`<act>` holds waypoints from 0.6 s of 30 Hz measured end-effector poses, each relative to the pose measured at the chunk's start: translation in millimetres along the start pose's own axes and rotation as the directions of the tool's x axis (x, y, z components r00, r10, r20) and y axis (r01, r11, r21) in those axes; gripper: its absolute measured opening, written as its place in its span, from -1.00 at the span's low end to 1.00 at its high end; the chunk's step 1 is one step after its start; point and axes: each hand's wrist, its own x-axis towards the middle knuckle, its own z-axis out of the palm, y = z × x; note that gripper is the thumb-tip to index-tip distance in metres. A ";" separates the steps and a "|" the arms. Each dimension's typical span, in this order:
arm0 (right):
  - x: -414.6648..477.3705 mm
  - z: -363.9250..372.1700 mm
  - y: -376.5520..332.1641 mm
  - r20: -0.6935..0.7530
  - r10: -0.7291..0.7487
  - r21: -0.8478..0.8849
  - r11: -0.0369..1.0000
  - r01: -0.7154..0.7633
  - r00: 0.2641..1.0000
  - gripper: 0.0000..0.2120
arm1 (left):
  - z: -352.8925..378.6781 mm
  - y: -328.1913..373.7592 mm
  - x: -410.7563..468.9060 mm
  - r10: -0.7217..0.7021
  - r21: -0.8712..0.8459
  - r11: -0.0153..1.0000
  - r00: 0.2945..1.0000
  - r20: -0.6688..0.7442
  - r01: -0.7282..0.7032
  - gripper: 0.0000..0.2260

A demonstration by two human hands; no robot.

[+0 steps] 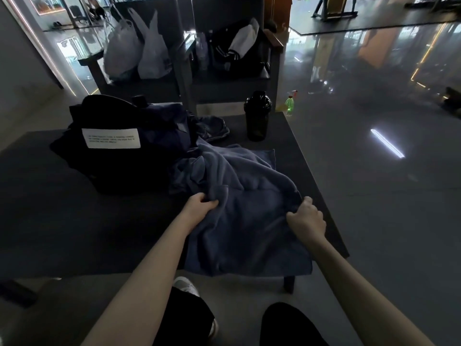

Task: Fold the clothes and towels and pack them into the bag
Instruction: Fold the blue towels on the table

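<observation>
You stand at a low dark table [74,221] in a dim room with a glossy grey floor [374,121] that reflects strips of light. Behind the table are two dark chairs; the left chair [139,88] carries pale plastic bags [149,51], the other a dark heap with white stripes [224,51]. On the table the black bag [124,166] with a white label [111,138] sits at the far left, and a black shaker bottle [257,116] stands upright at the far edge, with a green spray bottle [289,104] on the floor beyond it. The blue towel [249,221] lies rumpled right of the bag, its near end hanging over the table's front edge. A smaller dark cloth [214,128] is bunched between the bag and the bottle; you cannot tell what it is. The label's print is too small to read, and the bag's opening is lost in shadow. Your left grip [199,206] is curled round a fold on the towel's left side, knuckles up. Your right grip [308,217] pinches the towel's right edge, fingers tucked under, wrist raised.
</observation>
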 end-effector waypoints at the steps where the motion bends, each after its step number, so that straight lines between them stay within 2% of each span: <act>1: -1.1 -1.3 0.0 0.027 0.018 0.036 0.999 -0.019 0.999 -0.57 | 0.2 0.5 -1.7 0.009 0.016 1.000 1.000 -0.025 -0.009 -0.89; 5: -4.8 -4.1 0.6 0.089 0.060 0.003 0.998 -0.060 0.994 -0.68 | -3.4 -1.0 -6.4 0.039 0.117 0.993 0.974 -0.222 -0.013 -0.85; 8: -7.6 -5.3 1.0 0.094 0.050 -0.093 0.995 -0.041 0.994 -0.79 | -9.5 -2.2 -9.9 0.028 0.095 0.995 0.946 -0.322 0.003 -0.79; 14: -9.6 -14.2 6.1 -0.067 -0.027 0.097 0.995 0.033 0.997 -0.75 | -12.1 -10.4 -17.2 -0.023 0.138 0.988 0.963 -0.267 0.062 -0.62; 18: -12.4 -21.7 14.7 0.027 0.018 0.099 0.995 -0.020 0.999 -0.59 | -1.6 -6.0 -31.0 -0.133 0.114 0.982 0.979 -0.156 0.152 -0.43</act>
